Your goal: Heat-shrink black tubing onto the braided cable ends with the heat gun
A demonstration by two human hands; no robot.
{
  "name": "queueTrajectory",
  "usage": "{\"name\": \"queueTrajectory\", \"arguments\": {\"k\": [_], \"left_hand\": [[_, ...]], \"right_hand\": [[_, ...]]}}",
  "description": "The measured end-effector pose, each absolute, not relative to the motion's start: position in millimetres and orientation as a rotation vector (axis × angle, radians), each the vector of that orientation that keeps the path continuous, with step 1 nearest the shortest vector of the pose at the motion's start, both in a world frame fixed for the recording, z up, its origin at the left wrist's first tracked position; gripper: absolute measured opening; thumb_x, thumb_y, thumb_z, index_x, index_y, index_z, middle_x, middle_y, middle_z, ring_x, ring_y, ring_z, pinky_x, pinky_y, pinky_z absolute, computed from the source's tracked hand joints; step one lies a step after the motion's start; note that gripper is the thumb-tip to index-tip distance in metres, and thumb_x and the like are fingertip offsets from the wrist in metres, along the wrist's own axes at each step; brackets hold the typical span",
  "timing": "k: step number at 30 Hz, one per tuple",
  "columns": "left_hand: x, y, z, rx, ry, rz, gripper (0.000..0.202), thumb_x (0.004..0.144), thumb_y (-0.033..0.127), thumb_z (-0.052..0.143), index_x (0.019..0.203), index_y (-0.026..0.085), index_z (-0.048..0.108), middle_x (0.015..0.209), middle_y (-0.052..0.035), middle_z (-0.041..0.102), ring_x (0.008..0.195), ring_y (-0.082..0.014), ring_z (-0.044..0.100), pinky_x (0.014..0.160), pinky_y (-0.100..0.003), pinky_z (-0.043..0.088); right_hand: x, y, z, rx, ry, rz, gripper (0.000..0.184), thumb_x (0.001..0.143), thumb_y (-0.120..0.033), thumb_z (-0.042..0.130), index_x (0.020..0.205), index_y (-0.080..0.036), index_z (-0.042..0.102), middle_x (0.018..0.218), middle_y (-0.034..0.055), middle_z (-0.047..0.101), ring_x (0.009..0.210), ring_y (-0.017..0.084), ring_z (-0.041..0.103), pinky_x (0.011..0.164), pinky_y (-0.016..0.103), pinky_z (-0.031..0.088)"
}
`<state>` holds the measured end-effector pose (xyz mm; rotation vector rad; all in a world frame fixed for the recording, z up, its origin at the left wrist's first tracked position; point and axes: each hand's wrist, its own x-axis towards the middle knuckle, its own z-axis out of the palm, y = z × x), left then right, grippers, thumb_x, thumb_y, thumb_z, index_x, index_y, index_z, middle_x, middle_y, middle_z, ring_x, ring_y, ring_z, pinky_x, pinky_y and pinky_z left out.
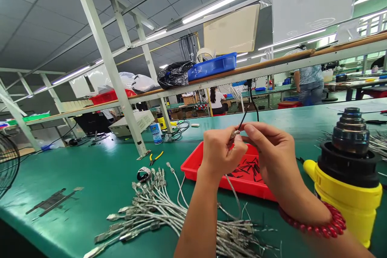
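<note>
- Pinching a small metal connector [234,134] between both thumbs and forefingers, I hold it above the red tray [193,167], my landmark.
- My left hand [222,151] presses together on the connector's lower end; its pale cable [234,193] drops toward me past the tray's near edge.
- My right hand [272,153] nips the upper end, where a thin black sleeve [242,121] rises up and away, so the long axis tilts away from me.
- Both hands sit equally close to it.
- Right of the tray, the yellow-and-black tool [347,177] crowds my right wrist; left of it, the cable bundle [157,209] lies on open green bench [90,177].
</note>
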<state>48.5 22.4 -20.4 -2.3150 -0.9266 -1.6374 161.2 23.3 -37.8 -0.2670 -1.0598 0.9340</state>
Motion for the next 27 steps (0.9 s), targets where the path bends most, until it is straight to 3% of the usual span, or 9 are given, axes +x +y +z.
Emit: {"name": "queueTrajectory", "arguments": {"k": [6, 11, 15, 18, 21, 27], "left_hand": [[49.0, 21.7, -20.7, -2.306, -0.998, -1.603, 0.020, 0.084, 0.022, 0.038, 0.064, 0.020, 0.038, 0.053, 0.0036, 0.037, 0.050, -0.0109, 0.031, 0.052, -0.028, 0.023], [52.9, 18.9, -20.1, -2.347, -1.067, -1.639, 0.022, 0.088, 0.023, 0.035, 0.065, 0.020, 0.035, 0.054, 0.0033, 0.036, 0.049, -0.0112, 0.031, 0.052, -0.028, 0.023], [55.0, 20.1, -21.4, -2.437, -1.049, -1.749, 0.032, 0.090, 0.032, 0.045, 0.062, 0.020, 0.033, 0.050, 0.0059, 0.031, 0.046, -0.0087, 0.027, 0.047, -0.026, 0.021], [54.1, 23.1, -22.7, -2.486, -0.974, -1.720, 0.036, 0.089, 0.032, 0.050, 0.061, 0.020, 0.031, 0.050, 0.0068, 0.028, 0.045, -0.0075, 0.025, 0.047, -0.025, 0.020], [52.9, 24.7, -22.6, -2.482, -0.986, -1.638, 0.034, 0.089, 0.031, 0.048, 0.061, 0.020, 0.033, 0.050, 0.0066, 0.028, 0.046, -0.0079, 0.026, 0.048, -0.026, 0.020], [51.0, 24.2, -20.6, -2.490, -1.054, -1.535, 0.027, 0.085, 0.027, 0.048, 0.062, 0.020, 0.035, 0.052, 0.0066, 0.027, 0.047, -0.0088, 0.025, 0.050, -0.026, 0.022]], "right_hand": [[160.0, 17.6, -39.1, -0.283, -1.183, 0.675, 0.004, 0.076, -0.021, 0.075, 0.078, -0.023, 0.076, 0.082, 0.0009, 0.075, 0.077, 0.012, 0.071, 0.066, 0.019, 0.059], [159.6, 11.7, -42.0, -0.374, -1.266, 0.202, 0.019, 0.075, -0.007, 0.071, 0.086, -0.022, 0.075, 0.090, 0.0008, 0.074, 0.081, 0.009, 0.069, 0.078, 0.020, 0.058], [162.1, 11.6, -38.6, -0.345, -1.188, 0.586, 0.013, 0.080, -0.016, 0.068, 0.085, -0.024, 0.076, 0.089, 0.0016, 0.074, 0.079, 0.010, 0.070, 0.070, 0.017, 0.059], [165.5, 11.7, -33.3, -0.351, -1.052, 0.875, 0.005, 0.076, -0.025, 0.074, 0.079, -0.024, 0.078, 0.081, 0.0028, 0.074, 0.071, 0.011, 0.070, 0.064, 0.016, 0.059], [168.9, 9.6, -28.0, -0.383, -1.035, 0.952, 0.008, 0.069, -0.027, 0.080, 0.076, -0.023, 0.078, 0.077, 0.0030, 0.073, 0.067, 0.011, 0.069, 0.061, 0.015, 0.058], [170.8, 6.0, -25.0, -0.433, -1.079, 0.918, 0.003, 0.070, -0.024, 0.079, 0.071, -0.022, 0.077, 0.080, 0.0042, 0.073, 0.070, 0.013, 0.069, 0.061, 0.020, 0.060]]}}
